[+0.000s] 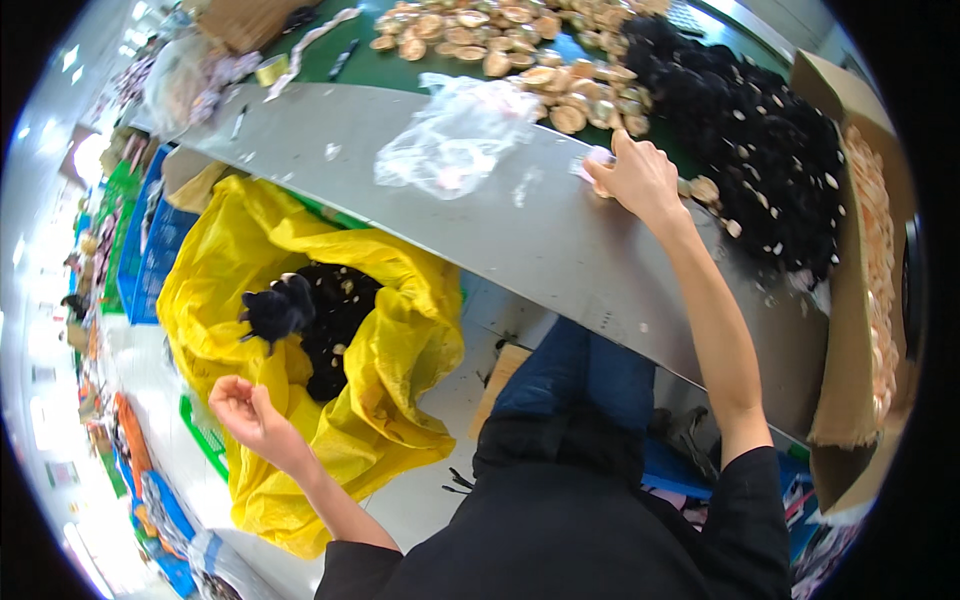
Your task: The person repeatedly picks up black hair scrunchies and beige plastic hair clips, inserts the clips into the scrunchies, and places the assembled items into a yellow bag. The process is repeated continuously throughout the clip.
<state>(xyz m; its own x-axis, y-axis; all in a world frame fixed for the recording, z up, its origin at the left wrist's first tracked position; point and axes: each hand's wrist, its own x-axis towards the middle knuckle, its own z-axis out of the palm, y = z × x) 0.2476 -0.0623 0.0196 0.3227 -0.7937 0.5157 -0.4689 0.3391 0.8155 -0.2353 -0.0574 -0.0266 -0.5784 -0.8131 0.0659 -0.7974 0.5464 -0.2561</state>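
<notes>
My right hand (641,176) is over the grey metal tabletop (480,232), with thumb and forefinger around a small pink piece (598,156). A tan edge shows under the thumb; the rest is hidden by the hand. Beside the near rim of a yellow sack (405,352), my left hand (251,420) is loosely curled and holds nothing. Apart from that hand, a dark fluffy piece (279,309) appears in mid-air over the sack's mouth. Inside the sack lie more black fluffy pieces (334,337) with pale bits among them.
Tan and gold round, shell-like pieces (465,34) cover the table's green far part. To the right are a black fluffy heap (750,142) and a cardboard box (844,300). A clear plastic bag (457,139) lies mid-table; a blue crate (157,240) stands beyond the sack.
</notes>
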